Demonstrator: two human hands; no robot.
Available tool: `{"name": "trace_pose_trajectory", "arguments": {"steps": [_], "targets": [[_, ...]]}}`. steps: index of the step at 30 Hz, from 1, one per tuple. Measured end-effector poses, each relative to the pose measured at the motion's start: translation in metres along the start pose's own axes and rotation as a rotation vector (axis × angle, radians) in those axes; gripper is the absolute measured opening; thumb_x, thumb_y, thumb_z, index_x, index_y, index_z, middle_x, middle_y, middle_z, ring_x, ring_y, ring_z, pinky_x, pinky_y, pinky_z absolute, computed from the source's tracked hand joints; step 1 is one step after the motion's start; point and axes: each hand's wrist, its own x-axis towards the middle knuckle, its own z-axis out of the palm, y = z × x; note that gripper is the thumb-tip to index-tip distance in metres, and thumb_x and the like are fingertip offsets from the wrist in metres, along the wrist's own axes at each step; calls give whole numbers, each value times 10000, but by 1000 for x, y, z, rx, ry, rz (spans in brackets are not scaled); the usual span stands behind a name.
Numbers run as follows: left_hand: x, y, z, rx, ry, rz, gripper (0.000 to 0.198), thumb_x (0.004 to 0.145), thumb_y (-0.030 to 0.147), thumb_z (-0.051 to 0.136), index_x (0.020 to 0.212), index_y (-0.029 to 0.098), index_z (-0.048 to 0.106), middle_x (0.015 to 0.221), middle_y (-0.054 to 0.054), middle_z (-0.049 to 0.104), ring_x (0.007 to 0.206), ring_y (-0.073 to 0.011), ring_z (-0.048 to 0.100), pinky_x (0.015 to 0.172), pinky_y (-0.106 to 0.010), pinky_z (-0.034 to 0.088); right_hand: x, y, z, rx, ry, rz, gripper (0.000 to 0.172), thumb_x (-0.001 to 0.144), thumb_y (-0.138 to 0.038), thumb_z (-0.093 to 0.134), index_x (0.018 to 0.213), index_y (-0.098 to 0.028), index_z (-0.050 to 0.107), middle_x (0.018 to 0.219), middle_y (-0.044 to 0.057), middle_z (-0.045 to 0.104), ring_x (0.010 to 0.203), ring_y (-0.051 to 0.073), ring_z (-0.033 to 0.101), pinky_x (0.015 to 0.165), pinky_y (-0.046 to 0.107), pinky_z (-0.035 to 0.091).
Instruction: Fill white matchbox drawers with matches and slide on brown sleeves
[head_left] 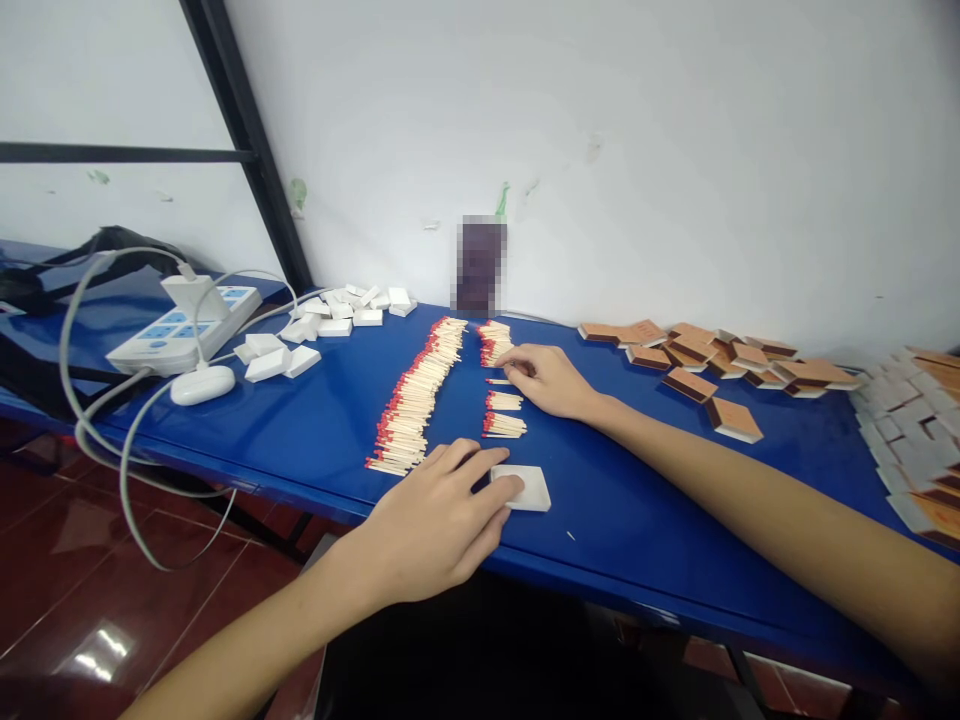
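My left hand is at the table's front edge, its index finger and thumb on a small white matchbox tray. Beyond it, my right hand has its fingertips pinched together at the near end of a pile of red-tipped matches; the fingers partly hide what they grip. A lone match lies just below those fingertips. Two small groups of matches, one behind the other, lie between my hands. Left of them, a long slanting row of matches runs toward the wall.
White matchbox trays are heaped at the back left, beside a power strip with looping cables and a white case. Brown matchboxes are scattered at right, near a stack of more boxes. A blurred dark rectangle stands against the wall.
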Motion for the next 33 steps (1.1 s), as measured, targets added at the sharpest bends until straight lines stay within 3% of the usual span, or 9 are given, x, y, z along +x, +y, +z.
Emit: {"name": "trace_pose_trajectory", "arguments": {"steps": [22, 33], "targets": [[-1, -1, 0, -4, 36, 7, 248, 998, 215, 423, 1181, 190, 589, 1361, -131, 560, 1155, -299, 528, 962, -510, 497, 0, -2, 0, -16, -30, -2, 313, 881, -214, 484, 1022, -159, 759, 784, 40, 672, 644, 150, 523, 647, 279, 365], [0, -1, -1, -5, 1, -1, 267, 1006, 220, 405, 1205, 184, 580, 1386, -131, 542, 1174, -309, 506, 965, -520, 492, 0, -4, -2, 21, -35, 1, 299, 863, -215, 499, 997, -138, 755, 716, 28, 650, 604, 140, 499, 625, 270, 358]]}}
